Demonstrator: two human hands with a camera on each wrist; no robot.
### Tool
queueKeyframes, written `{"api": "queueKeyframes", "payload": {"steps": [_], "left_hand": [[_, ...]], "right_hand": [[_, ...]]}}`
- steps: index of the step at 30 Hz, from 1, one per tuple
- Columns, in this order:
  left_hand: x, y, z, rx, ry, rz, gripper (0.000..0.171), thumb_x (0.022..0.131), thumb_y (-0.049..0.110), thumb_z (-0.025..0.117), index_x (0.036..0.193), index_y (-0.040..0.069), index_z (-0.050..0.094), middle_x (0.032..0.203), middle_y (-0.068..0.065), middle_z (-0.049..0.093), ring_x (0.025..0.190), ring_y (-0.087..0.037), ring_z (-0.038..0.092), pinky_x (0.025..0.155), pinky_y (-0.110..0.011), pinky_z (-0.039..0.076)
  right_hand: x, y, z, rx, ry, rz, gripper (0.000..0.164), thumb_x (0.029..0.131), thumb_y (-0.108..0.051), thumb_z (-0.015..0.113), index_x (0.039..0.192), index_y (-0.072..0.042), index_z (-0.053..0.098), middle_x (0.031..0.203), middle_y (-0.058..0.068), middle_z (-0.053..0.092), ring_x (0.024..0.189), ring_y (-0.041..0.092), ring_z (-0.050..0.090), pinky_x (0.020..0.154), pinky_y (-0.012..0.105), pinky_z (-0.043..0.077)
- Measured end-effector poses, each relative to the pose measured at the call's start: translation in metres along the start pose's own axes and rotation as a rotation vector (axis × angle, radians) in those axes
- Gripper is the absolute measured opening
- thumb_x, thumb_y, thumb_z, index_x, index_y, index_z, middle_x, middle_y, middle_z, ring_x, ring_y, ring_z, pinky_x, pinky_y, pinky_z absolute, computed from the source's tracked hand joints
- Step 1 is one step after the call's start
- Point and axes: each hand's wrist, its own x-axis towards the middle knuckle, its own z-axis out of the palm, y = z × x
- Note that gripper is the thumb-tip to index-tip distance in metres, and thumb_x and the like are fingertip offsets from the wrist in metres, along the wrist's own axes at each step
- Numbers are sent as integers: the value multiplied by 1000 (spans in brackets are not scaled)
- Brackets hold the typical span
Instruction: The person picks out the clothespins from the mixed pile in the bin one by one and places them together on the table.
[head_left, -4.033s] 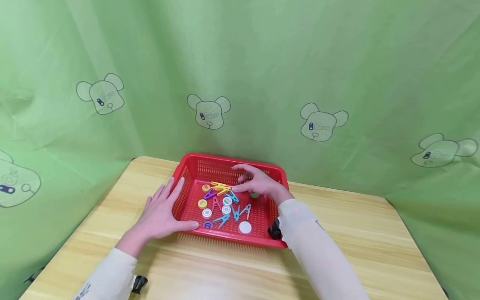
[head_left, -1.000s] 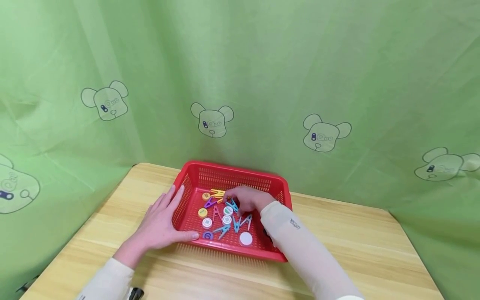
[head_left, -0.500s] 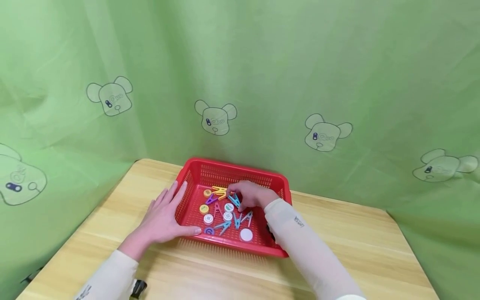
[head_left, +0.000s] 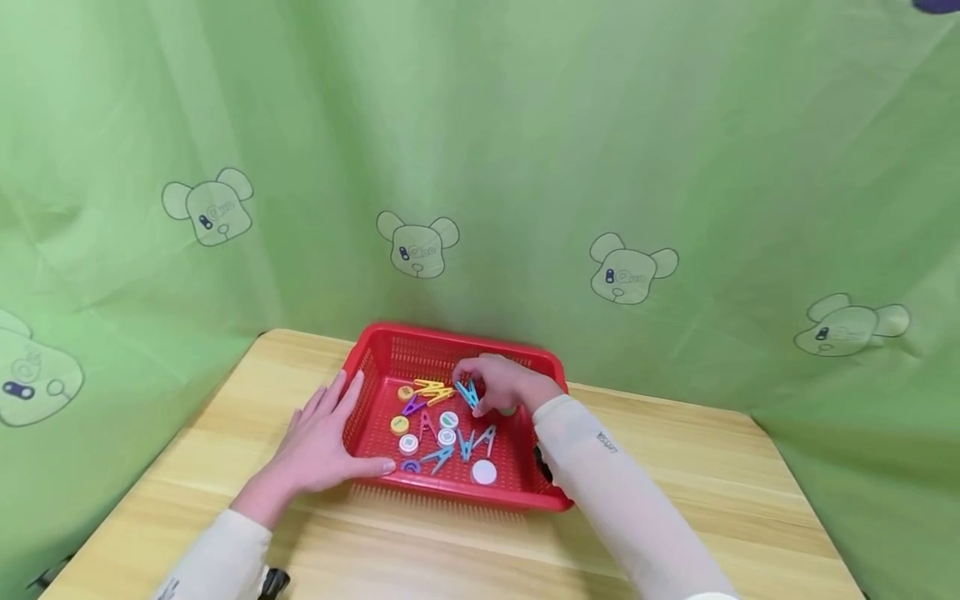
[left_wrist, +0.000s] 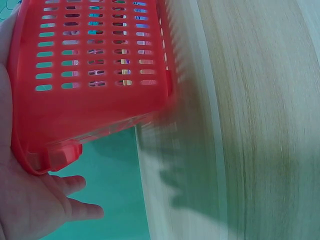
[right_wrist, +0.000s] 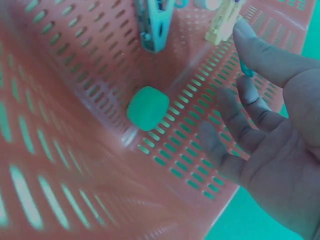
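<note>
A red basket with slotted walls holds loose plastic clothespins and bottle caps. On its left rim rests my left hand, fingers straight and spread, with the thumb on the front rim. My right hand is inside the basket, pinching a blue clothespin between thumb and fingertips. Only a teal tip of that clothespin shows in the right wrist view. Close to this hand lie yellow clothespins and a green bottle cap. A white-and-green cap sits just in front of them.
More blue clothespins, a pink clothespin, a purple clothespin and a large white cap are scattered over the basket floor. The basket stands on a wooden table, before a green curtain.
My right hand has gone down to the blue clothespin, taken hold of it and moved it slightly back, away from the white-and-green cap. My left hand has stayed on the rim.
</note>
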Motion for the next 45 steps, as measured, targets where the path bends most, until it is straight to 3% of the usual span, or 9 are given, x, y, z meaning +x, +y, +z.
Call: {"api": "queueKeyframes", "payload": {"steps": [4, 8, 14, 20, 28, 37, 45], "left_hand": [[-2, -1, 1, -4, 1, 4, 134, 64, 81, 72, 162, 14, 11, 165, -18, 8, 144, -52, 12, 105, -77, 15], [-3, -1, 1, 0, 11, 11, 135, 63, 85, 69, 162, 14, 10, 165, -19, 8, 143, -52, 13, 104, -78, 15], [-2, 0, 0, -6, 13, 19, 135, 64, 82, 72, 162, 14, 10, 165, -19, 8, 144, -51, 12, 104, -77, 15], [-2, 0, 0, -3, 14, 24, 135, 63, 83, 70, 162, 13, 10, 165, -19, 7, 144, -53, 11, 105, -77, 14], [-3, 1, 1, -8, 22, 23, 135, 63, 84, 69, 162, 12, 12, 164, -20, 10, 143, -53, 14, 104, -78, 15], [-4, 4, -2, -7, 17, 27, 134, 64, 85, 68, 162, 13, 10, 164, -21, 10, 142, -54, 14, 103, -78, 15], [-5, 5, -3, -16, 14, 24, 133, 66, 81, 71, 162, 13, 10, 164, -22, 9, 141, -55, 15, 103, -79, 15]], "right_hand": [[-6, -2, -5, 14, 8, 0, 51, 83, -11, 83, 125, -31, 62, 124, 1, 56, 114, 24, 50, 87, 38, 55], [-10, -5, -13, 24, 21, -8, 54, 83, -10, 83, 130, -27, 61, 124, 1, 57, 114, 24, 51, 86, 37, 55], [-18, -4, -26, -72, 57, -53, 55, 82, -14, 84, 130, -23, 61, 122, 2, 59, 114, 22, 53, 96, 38, 49], [-26, -1, -35, -70, 75, -82, 55, 80, -12, 86, 129, -19, 63, 121, 3, 60, 116, 24, 53, 99, 43, 45], [-37, 6, -40, -13, 111, -90, 56, 74, -11, 90, 125, -16, 67, 113, 1, 60, 106, 22, 54, 91, 39, 48], [-45, 13, -42, 26, 126, -95, 59, 67, -17, 95, 120, -15, 70, 108, 1, 59, 103, 29, 52, 85, 37, 48], [-52, 21, -46, 23, 154, -126, 66, 63, -26, 98, 122, -13, 71, 112, 3, 57, 104, 24, 51, 88, 38, 48]]}}
